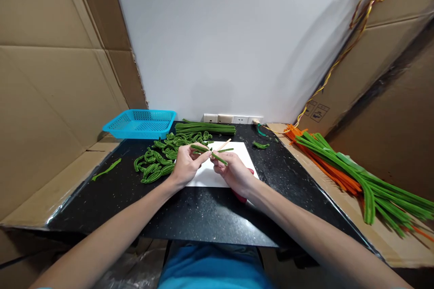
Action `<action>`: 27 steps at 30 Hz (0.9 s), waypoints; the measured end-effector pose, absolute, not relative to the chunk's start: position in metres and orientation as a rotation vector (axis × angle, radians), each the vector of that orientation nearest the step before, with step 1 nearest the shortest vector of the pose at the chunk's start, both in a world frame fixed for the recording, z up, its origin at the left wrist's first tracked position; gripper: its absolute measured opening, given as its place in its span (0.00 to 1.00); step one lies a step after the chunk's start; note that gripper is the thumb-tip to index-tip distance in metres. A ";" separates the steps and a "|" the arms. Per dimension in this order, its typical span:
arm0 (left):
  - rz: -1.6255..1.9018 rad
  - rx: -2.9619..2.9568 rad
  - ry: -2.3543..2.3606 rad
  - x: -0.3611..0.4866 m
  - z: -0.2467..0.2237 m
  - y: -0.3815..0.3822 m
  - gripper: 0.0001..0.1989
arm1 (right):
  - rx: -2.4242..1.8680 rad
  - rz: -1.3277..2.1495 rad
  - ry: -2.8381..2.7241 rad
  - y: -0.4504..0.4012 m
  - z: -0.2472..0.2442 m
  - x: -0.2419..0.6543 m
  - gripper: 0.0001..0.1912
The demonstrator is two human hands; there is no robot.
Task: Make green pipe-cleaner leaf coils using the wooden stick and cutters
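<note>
My left hand [188, 161] and my right hand [233, 169] meet above a white sheet [206, 177]. Both pinch a dark green fuzzy pipe cleaner [219, 159], bent or crossed where the fingertips come together, with ends sticking out several ways. A thin pale strip [224, 144] shows just behind the fingers; whether it is held, I cannot tell. Under my right hand lies a red object [241, 198], mostly hidden. Left of the sheet is a pile of looped green pipe cleaner shapes [158, 162].
A bundle of straight green pipe cleaners [205, 128] lies at the back, near a blue basket [142, 134]. Orange stems [334, 175] and bright green stems [369, 185] rest on cardboard at right. One green piece [260, 145] and a green scrap [106, 170] sit on the black table [200, 216].
</note>
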State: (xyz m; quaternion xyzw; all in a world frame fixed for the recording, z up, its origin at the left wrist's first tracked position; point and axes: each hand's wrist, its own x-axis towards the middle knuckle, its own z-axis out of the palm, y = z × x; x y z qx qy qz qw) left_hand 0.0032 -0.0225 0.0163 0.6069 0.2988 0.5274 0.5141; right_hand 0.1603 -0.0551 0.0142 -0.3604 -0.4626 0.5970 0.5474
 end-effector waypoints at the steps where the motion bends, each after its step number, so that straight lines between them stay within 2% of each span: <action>1: 1.269 1.487 0.719 0.002 0.015 -0.022 0.14 | -0.807 1.495 -1.069 -0.055 0.014 0.160 0.26; 5: 1.250 1.393 0.713 0.003 0.011 -0.019 0.16 | -0.815 1.495 -1.105 -0.052 0.012 0.165 0.26; 8: 1.246 1.252 0.695 0.006 0.011 -0.019 0.19 | -0.961 1.251 -1.247 -0.051 0.011 0.171 0.24; 11: 1.256 1.174 0.693 0.008 0.013 -0.020 0.20 | -1.094 0.602 -1.593 -0.053 0.010 0.180 0.18; 14: 1.267 1.146 0.684 0.010 0.015 -0.022 0.20 | -1.045 -0.094 -1.861 -0.056 0.010 0.188 0.10; 17: 1.250 1.144 0.665 0.011 0.016 -0.024 0.19 | -0.951 -0.465 -1.978 -0.056 0.010 0.192 0.09; 20: 1.221 1.140 0.637 0.012 0.015 -0.025 0.18 | -0.910 -0.638 -2.009 -0.054 0.013 0.195 0.08; 27: 1.191 1.143 0.624 0.012 0.013 -0.027 0.18 | -0.842 -0.665 -2.120 -0.049 0.010 0.202 0.12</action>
